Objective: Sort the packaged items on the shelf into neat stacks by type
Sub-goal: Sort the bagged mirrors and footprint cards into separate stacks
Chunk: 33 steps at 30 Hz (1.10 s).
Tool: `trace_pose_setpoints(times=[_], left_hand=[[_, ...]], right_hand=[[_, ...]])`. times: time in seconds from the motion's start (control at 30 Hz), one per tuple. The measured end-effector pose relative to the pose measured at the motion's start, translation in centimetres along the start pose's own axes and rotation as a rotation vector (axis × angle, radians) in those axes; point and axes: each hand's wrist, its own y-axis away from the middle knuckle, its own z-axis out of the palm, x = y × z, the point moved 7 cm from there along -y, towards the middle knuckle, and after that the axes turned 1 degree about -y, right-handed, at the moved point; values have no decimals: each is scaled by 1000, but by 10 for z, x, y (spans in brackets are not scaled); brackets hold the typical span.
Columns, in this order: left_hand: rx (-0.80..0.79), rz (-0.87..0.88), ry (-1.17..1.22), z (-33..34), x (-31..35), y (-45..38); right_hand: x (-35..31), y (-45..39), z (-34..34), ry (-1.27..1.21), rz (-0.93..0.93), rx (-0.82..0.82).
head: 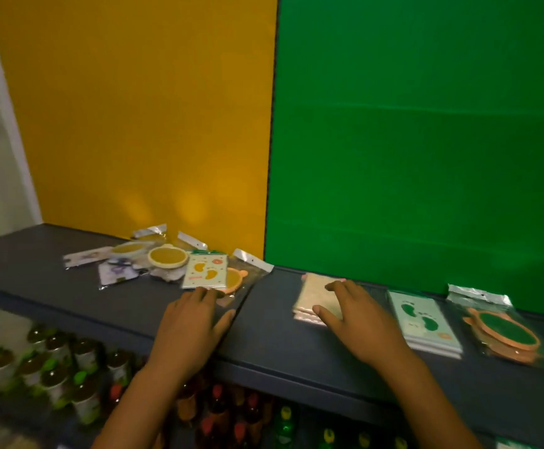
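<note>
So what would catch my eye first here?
Probably the wall behind the shelf, split into a yellow panel on the left and a green panel on the right. Next, the left hand reaching into a jumbled pile of packets, while the right hand rests on a beige stack.

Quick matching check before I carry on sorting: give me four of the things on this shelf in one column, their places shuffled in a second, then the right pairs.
1. beige packet stack
2. footprint card stack
3. round orange mirror packs
4. loose footprint card

A. in the unsorted pile before the yellow wall, at the left hand's fingertips
B. farthest right on the shelf
C. under the right hand's fingers
D. between the beige stack and the mirror packs

Pairs: 1-C, 2-D, 3-B, 4-A
</note>
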Motion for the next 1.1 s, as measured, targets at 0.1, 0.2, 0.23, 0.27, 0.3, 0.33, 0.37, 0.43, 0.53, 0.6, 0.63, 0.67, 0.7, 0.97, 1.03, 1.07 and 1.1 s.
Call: trace_pose_setpoints(times=[0.1,0.2,0.23,0.27,0.3,0.33,0.37,0.43,0.53,0.6,0.63,0.67,0.7,0.97,1.03,1.07,1.1], left_hand=[[2,-50,-4,-15,-46,15],[3,-117,-3,-25,-88,29],[8,-132,-6,-29,-100,33],[12,-146,-7,-32,-110,37],[13,-162,-7,-34,-121,40],[14,-180,-10,-37,-131,43],[14,-198,-13,-38,-140,46],[30,-234,-3,-42,-158,49],[53,-269,-2,-45,-182,50],[55,-294,7,-43,-198,48],[61,-308,14,-42,-207,47],[68,-319,16,-41,-215,45],[74,-331,13,-39,-222,42],[108,-372,44,-35,-268,-25],[129,-373,56,-35,-275,-51],[130,-371,67,-32,-277,-63],[128,-368,88,-28,-279,-74]], right_hand=[[-44,-7,14,-33,-33,4],[-85,-16,30,-44,-78,-25],[-96,-19,35,-38,-90,-28],[-107,-23,40,-32,-101,-30],[-117,-27,44,-28,-113,-29],[-127,-31,48,-27,-127,-32],[-136,-35,51,-32,-143,-34],[-154,-45,59,-53,-180,-40],[-176,-66,68,-100,-215,-47],[-190,-80,77,-120,-233,-48],[-196,-87,83,-123,-242,-49],[-201,-94,89,-123,-248,-52],[-206,-101,95,-122,-254,-53],[-220,-178,132,-172,-252,-37],[-220,-197,137,-171,-245,-31],[-219,-206,139,-168,-234,-32],[-217,-214,143,-163,-223,-36]])
